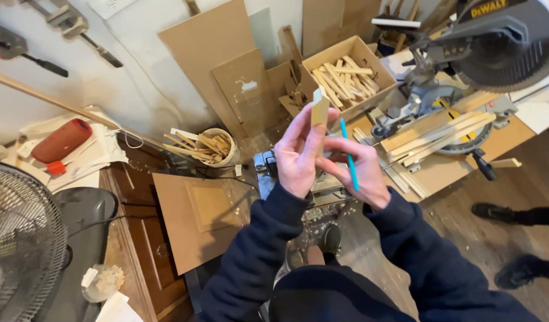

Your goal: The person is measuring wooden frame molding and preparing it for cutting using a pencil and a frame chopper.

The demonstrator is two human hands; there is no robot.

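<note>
My left hand (298, 152) pinched a small wood block (320, 107) upright between thumb and fingers, raised above the floor, while my right hand (361, 170) gripped a teal pencil (348, 154) just beside it, before the miter saw (465, 65).

The small block (320, 108) pinched in the left hand (299, 156) is pale bare wood, matt and smooth-cut. The pencil (348, 156) in the right hand (359, 170) has a glossy teal coat. Both sleeves (250, 262) are soft dark cloth. The box (370, 59) of wooden strips is matt brown cardboard. The saw (495, 53) behind is grey metal and dark plastic.
</note>
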